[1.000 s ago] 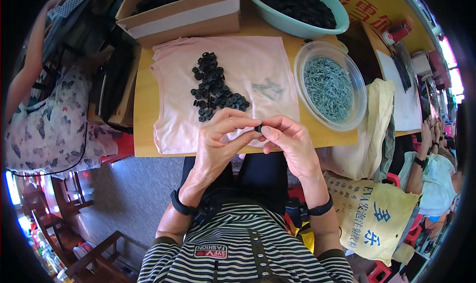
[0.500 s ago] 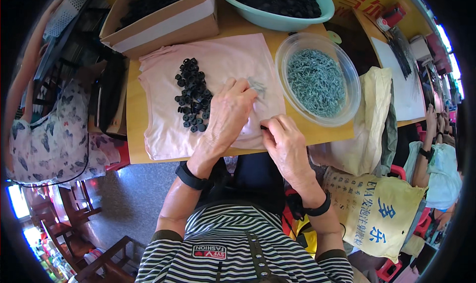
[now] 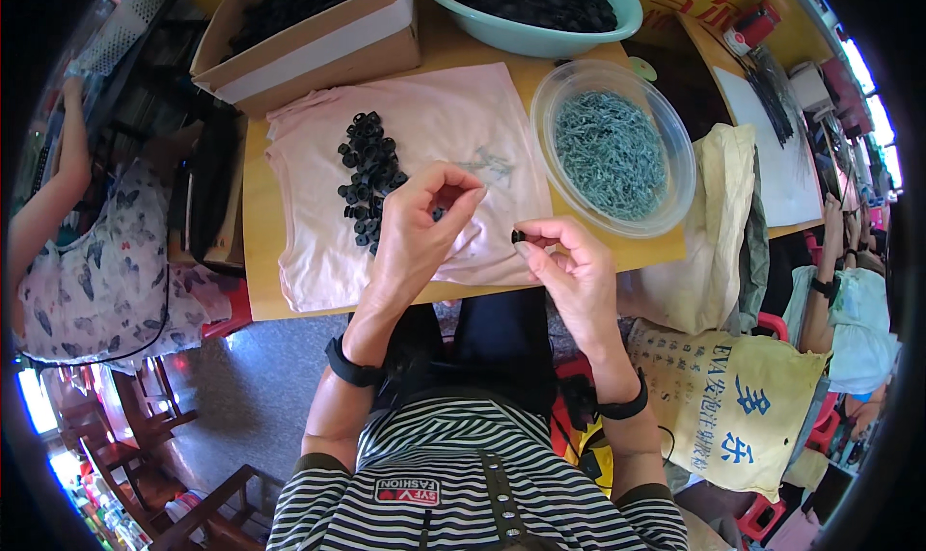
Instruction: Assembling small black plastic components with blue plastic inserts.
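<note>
Between thumb and forefinger of my right hand (image 3: 574, 266) is a small black cap (image 3: 518, 235), held above the near edge of a pink cloth (image 3: 318, 252). My left hand (image 3: 415, 223) is raised over the cloth, thumb and forefinger pinched together; whatever lies between those fingertips is too small to make out. Just left of it spreads a pile of black caps (image 3: 367, 155), partly covered by the hand. A few loose screws (image 3: 494, 160) lie on the cloth beyond my fingers. Many more grey screws (image 3: 610, 155) fill a clear round tub (image 3: 683, 189) at the right.
At the back of the wooden table (image 3: 265, 290) stand a cardboard box (image 3: 328, 54) and a pale green basin (image 3: 511, 40), both full of black pieces. A printed sack (image 3: 714, 406) sits low at the right. Another person (image 3: 106, 242) is at the left.
My left hand has drawn back from the loose screws, its fingertips now pinched. My right hand has turned, showing the black cap more plainly.
</note>
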Demonstrator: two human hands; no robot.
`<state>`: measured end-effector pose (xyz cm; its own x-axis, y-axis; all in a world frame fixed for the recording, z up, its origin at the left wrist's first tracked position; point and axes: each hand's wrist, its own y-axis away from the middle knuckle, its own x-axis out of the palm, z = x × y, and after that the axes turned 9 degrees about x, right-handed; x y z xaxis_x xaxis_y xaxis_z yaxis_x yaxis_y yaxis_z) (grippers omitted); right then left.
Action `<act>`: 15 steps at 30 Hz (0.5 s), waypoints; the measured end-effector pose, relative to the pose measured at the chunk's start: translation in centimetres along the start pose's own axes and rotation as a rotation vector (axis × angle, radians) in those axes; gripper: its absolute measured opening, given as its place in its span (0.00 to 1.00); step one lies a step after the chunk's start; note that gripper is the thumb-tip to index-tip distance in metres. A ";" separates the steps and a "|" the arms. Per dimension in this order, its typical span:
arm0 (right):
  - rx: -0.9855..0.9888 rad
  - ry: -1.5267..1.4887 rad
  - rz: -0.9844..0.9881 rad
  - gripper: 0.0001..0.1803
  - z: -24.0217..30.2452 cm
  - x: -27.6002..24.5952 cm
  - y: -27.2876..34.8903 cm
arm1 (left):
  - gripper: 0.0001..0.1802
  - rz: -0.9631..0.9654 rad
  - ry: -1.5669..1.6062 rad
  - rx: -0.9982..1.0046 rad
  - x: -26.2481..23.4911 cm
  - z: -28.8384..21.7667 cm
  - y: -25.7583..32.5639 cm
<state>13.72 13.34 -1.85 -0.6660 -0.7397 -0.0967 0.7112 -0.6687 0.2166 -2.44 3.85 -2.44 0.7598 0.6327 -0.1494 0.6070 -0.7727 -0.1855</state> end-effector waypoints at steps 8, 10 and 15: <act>0.312 -0.552 0.248 0.14 1.1 0.1 0.1 | 0.13 -0.035 0.474 -0.085 -1.0 -1.1 4.1; 0.343 -0.643 0.273 0.14 1.2 0.6 0.1 | 0.11 -0.089 0.565 -0.099 -1.3 -1.4 4.8; 0.415 -0.766 0.372 0.14 1.2 1.7 0.2 | 0.08 -0.179 0.763 -0.124 -2.0 -1.7 6.0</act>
<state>12.46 12.05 -0.78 -0.4834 -0.5505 0.6807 0.8694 -0.2107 0.4470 0.10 -2.14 -1.61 0.5709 0.5734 0.5877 0.7222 -0.6911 -0.0273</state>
